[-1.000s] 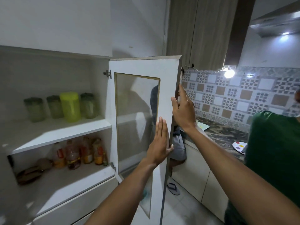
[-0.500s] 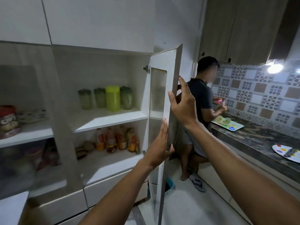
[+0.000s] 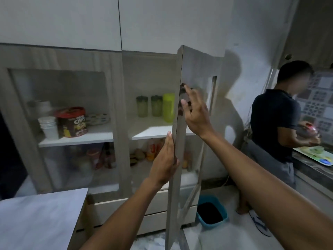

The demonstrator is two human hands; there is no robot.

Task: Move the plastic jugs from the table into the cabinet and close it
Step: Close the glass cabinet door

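Pale wood-grain laminate covers the cabinet door point(image 3: 177, 134), which stands edge-on to the camera, partly open, with its glass panel turned away to the right. The left hand point(image 3: 164, 162) lies flat against the door's near edge, fingers straight and together, thumb on the right of the edge; its grip is wide and holds nothing. The right hand point(image 3: 195, 112) sits higher, on the right face of the door, palm toward the panel and fingers spread; its grip is likewise wide, pressing rather than clasping.

Left of the door, on the upper shelf point(image 3: 151, 131) of the open compartment, stand the plastic jugs: two clear green ones with dark lids point(image 3: 142, 106) point(image 3: 156, 105) and a bright lime-yellow jug point(image 3: 168, 110) just beside the door's edge, partly cut off by it. Below the shelf, several bottles with orange and red labels point(image 3: 153, 150) stand blurred in shadow.

Further left of the door, behind a shut glass door point(image 3: 59, 123), are a stack of white paper cups point(image 3: 48, 127) and a red-lidded chocolate tub point(image 3: 72, 122) touching them. A white bench point(image 3: 39, 217) fills the lower left corner. Right of the door, on the floor, sits a blue bin point(image 3: 211, 212). Well to the right another person in a dark shirt point(image 3: 273, 123) stands at a dark stone bench point(image 3: 313, 168), facing a tiled wall, near a tray point(image 3: 317, 155)
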